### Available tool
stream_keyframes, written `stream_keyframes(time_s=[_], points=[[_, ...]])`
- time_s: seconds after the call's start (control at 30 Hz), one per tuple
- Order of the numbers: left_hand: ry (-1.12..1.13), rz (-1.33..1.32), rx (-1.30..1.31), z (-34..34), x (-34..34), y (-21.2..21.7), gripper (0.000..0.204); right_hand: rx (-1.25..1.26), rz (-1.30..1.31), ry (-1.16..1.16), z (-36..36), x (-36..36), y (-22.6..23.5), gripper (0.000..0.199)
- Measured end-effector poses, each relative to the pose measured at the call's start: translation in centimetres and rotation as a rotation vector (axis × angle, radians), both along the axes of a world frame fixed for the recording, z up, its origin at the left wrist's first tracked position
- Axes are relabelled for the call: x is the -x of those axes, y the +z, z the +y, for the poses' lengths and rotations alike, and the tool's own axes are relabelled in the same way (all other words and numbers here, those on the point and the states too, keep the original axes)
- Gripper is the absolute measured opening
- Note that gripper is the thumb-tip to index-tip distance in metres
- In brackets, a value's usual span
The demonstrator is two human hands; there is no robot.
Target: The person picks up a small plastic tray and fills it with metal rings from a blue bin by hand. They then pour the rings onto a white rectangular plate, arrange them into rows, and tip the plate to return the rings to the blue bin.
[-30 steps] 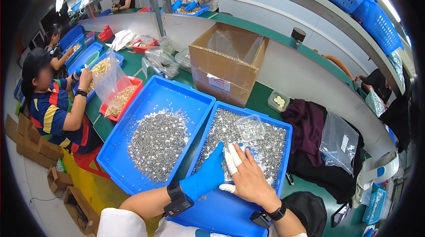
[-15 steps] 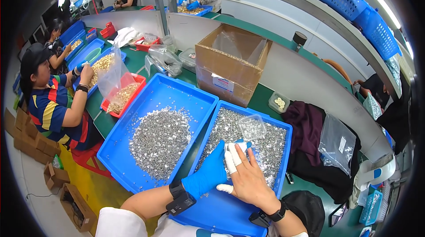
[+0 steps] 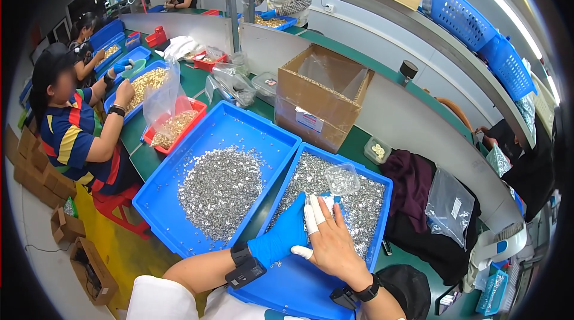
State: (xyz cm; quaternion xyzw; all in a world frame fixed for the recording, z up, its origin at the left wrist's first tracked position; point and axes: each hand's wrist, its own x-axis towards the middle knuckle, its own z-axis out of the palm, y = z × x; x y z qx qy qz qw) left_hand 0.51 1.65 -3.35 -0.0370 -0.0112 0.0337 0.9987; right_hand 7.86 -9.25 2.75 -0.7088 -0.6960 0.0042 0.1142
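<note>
From the head camera, two blue trays sit side by side on the green table (image 3: 179,90). The left tray (image 3: 179,206) holds a heap of small silver parts (image 3: 220,191). The right tray (image 3: 376,224) holds more of them, with a clear tub (image 3: 342,179) lying on top. The left hand (image 3: 286,233), in a blue glove, lies flat and spread on the right tray's parts, gripping nothing. The right hand (image 3: 332,242), with white finger cots, rests just beside it, touching it, fingers loose. A cardboard box (image 3: 320,101) stands behind the trays. A seated person (image 3: 72,134) works at the left.
</note>
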Motion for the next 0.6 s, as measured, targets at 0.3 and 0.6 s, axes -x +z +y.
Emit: stream_keyframes(time_s=[0.3,0.6], points=[[0.064,0.240,-0.336,-0.2,-0.1,0.7,0.055,-0.002,0.024,-0.064,0.0,-1.0,0.4,0.079],[-0.057,0.217,-0.181,-0.3,0.0,0.8,0.047,-0.067,0.215,-0.135,-1.6,-4.6,-1.0,0.068]])
